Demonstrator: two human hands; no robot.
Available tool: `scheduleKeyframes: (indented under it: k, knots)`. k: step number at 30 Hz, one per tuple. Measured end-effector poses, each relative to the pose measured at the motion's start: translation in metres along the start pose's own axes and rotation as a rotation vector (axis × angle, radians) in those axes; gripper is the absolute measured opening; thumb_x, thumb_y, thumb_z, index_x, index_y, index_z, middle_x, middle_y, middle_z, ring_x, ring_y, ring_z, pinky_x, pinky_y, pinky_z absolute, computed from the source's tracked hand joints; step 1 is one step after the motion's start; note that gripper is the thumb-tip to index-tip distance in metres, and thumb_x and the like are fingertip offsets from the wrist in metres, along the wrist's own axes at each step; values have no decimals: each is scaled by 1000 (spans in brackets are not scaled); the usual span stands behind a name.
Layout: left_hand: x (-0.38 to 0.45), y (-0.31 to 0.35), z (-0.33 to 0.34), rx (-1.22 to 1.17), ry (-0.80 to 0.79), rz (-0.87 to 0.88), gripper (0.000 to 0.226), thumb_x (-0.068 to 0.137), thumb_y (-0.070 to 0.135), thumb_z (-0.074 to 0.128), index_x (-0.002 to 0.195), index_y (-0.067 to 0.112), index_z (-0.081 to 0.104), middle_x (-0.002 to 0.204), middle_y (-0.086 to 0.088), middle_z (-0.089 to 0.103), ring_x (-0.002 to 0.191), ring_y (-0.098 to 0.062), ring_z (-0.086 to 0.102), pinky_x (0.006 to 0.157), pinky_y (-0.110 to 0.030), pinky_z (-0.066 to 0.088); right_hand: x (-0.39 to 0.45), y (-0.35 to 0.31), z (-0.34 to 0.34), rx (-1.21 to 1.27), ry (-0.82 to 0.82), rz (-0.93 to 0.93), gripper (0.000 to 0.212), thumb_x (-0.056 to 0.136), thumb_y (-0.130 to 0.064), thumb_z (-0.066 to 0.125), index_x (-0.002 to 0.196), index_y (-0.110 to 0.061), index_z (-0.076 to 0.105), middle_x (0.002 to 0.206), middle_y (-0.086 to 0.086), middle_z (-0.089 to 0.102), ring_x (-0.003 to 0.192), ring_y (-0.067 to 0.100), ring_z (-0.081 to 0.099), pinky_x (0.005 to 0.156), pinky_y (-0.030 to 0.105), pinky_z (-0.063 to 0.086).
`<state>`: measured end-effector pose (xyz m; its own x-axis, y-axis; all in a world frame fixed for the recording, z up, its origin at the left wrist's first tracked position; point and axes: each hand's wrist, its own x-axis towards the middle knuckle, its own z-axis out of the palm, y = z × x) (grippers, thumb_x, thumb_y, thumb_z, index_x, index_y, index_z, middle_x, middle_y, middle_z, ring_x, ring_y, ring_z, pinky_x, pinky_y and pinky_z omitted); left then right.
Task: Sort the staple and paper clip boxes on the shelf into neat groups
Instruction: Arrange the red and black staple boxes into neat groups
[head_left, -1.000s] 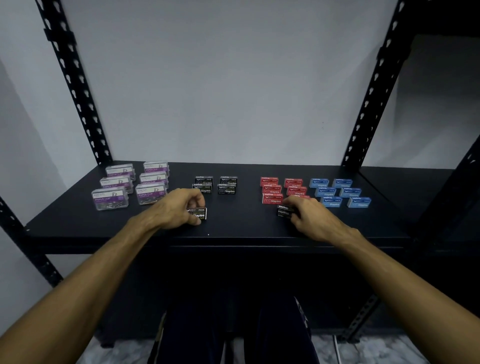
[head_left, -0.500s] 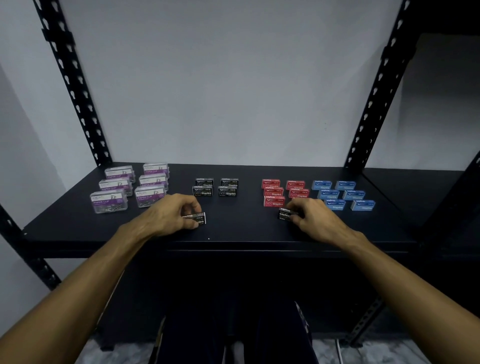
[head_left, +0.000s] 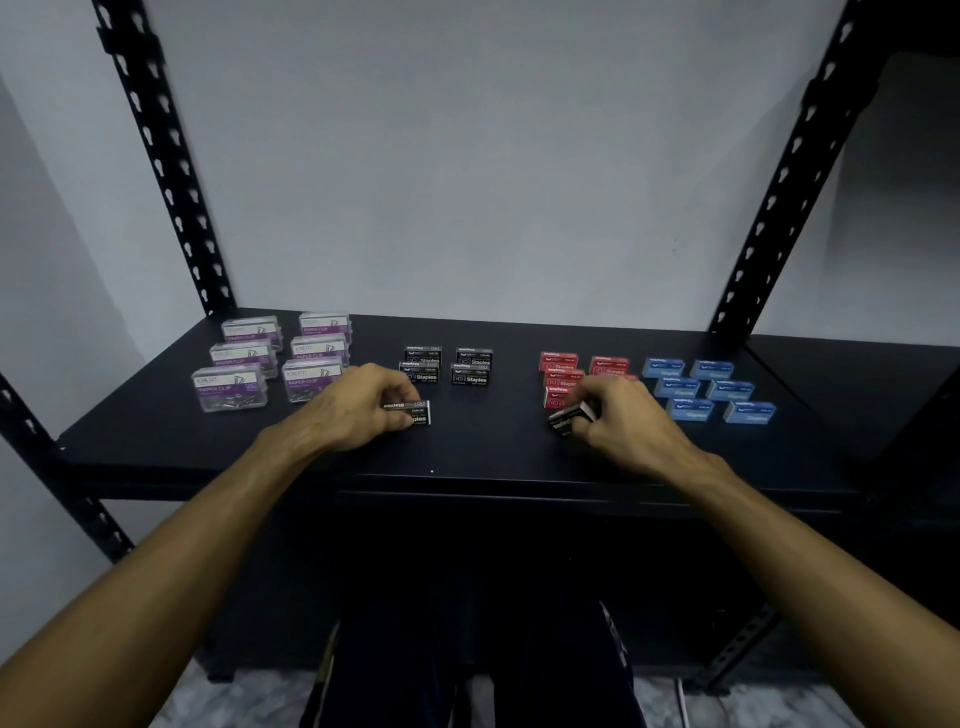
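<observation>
- A black metal shelf (head_left: 483, 457) with perforated uprights stands against a pale wall (head_left: 467, 156), its dark deck holding four colour groups of small boxes.
- The person's left hand (head_left: 358, 410) rests on the deck in front of the black group, fingers curled round a black staple box (head_left: 415, 413) that lies flat on the shelf.
- The right hand (head_left: 618, 421) sits just in front of the red group, fingertips pinching a second black staple box (head_left: 566, 420), which is tilted with one end raised off the deck.
- Six clear paper clip boxes (head_left: 231, 389) with purple labels form two columns of three at the far left of the shelf.
- Six blue staple boxes (head_left: 750, 410) sit in two columns at the far right, just beside the red ones.
- Red staple boxes (head_left: 558, 361) cluster right of centre; the right hand hides part of the group, so their count cannot be told.
- Four black staple boxes (head_left: 470, 376) stand in a two-by-two block at centre, just behind the left hand.
</observation>
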<state>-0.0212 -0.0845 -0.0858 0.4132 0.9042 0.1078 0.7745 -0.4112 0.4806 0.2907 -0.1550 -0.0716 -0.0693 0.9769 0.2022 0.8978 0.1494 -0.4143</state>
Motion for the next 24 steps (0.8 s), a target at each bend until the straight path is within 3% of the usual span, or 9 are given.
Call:
scheduleKeyframes:
  k: [3, 7, 15, 17, 21, 24]
  knots:
    - [9, 2, -3, 2, 14, -15, 12, 85, 20, 75, 96, 25, 70, 91, 10, 70, 84, -7, 63, 78, -30, 49, 8, -14, 4, 45, -7, -28, 15, 85, -11, 67, 99, -17, 65, 90, -7, 65, 77, 7, 60, 61, 18, 45]
    - [19, 2, -5, 44, 10, -52, 16, 88, 20, 72, 103, 24, 68, 100, 5, 67, 93, -14, 61, 86, -36, 51, 24, -29, 12, 88, -20, -56, 28, 84, -9, 67, 111, -16, 65, 101, -2, 66, 88, 12, 62, 73, 21, 46]
    - [30, -6, -1, 73, -1, -96, 29, 89, 14, 69, 116, 23, 67, 109, 3, 62, 101, -17, 59, 93, -37, 50, 43, -46, 31, 131, -59, -68, 25, 85, -4, 66, 108, -15, 64, 85, -10, 63, 77, 6, 60, 65, 17, 45]
    - [31, -9, -1, 60, -8, -102, 28, 89, 13, 69, 114, 24, 68, 107, 2, 64, 96, -16, 60, 92, -37, 51, 44, -46, 38, 165, -56, -60, 22, 85, -5, 66, 104, -16, 65, 82, -9, 64, 72, 5, 60, 61, 16, 44]
    - [31, -11, -2, 36, 2, -96, 24, 89, 12, 69, 111, 23, 69, 80, 15, 53, 73, -3, 51, 79, -30, 47, 43, -42, 51, 214, -55, -31, 19, 85, -10, 70, 101, -19, 66, 79, -4, 67, 71, 10, 62, 64, 26, 52]
    - [31, -10, -2, 24, 2, -89, 24, 90, 12, 68, 111, 22, 69, 81, 15, 54, 71, -2, 51, 78, -30, 48, 43, -38, 58, 205, -57, -10, 14, 86, -16, 72, 98, -19, 67, 78, -2, 67, 69, 12, 63, 63, 28, 51]
